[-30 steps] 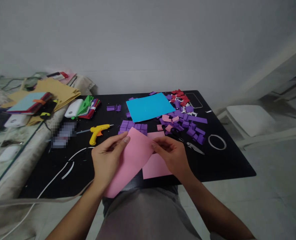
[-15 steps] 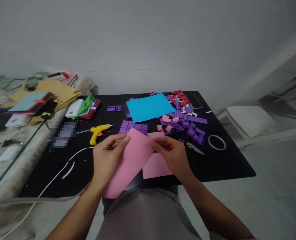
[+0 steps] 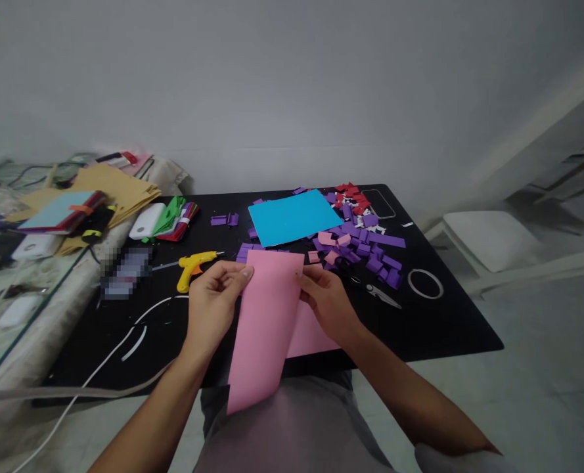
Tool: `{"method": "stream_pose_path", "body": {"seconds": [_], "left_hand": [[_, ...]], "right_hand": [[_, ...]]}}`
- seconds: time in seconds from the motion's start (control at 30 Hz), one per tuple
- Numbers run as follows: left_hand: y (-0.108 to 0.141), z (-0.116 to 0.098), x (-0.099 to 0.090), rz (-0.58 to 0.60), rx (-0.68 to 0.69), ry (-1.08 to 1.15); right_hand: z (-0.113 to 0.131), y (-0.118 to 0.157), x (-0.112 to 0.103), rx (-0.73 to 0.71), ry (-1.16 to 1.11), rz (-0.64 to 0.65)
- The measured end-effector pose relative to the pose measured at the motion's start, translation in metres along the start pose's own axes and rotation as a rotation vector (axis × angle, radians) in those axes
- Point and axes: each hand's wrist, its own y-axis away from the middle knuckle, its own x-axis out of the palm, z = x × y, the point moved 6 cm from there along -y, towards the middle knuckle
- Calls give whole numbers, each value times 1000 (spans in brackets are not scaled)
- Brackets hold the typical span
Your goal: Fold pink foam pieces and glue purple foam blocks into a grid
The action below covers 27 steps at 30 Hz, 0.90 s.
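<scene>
A pink paper sheet (image 3: 267,322) hangs upright between my hands, its lower end reaching past the table's front edge. My left hand (image 3: 217,289) pinches its upper left edge between thumb and fingers. On the upper right edge, my right hand (image 3: 324,292) pinches the same sheet. Another pink sheet (image 3: 311,332) lies flat on the black table, partly hidden by the held one and my right hand. Just beyond the hands are purple folded pieces (image 3: 247,251), and a blue sheet (image 3: 294,217) lies farther back.
A yellow glue gun (image 3: 192,268) and a white cable (image 3: 119,345) lie on the left. Scissors (image 3: 383,295), a tape ring (image 3: 425,284) and a heap of purple, pink and red pieces (image 3: 365,243) are on the right. Coloured paper bundles (image 3: 176,220) sit at back left.
The held pink sheet has turned from slanted to nearly upright, with its top edge now level. Its lower end has swung right. Both hands still grip it.
</scene>
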Motion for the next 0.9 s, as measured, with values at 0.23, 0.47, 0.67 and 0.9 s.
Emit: {"method": "stream_pose_path", "body": {"seconds": [0.23, 0.47, 0.67, 0.9], "left_hand": [[2, 2, -4, -32, 8, 32], [12, -6, 7, 194, -51, 109], [14, -12, 14, 418, -36, 94], [9, 29, 11, 364, -85, -73]], "right_hand": [[4, -2, -3, -52, 140, -32], [64, -17, 6, -187, 406, 50], [81, -34, 31, -199, 851, 373], [20, -38, 53, -106, 960, 667]]}}
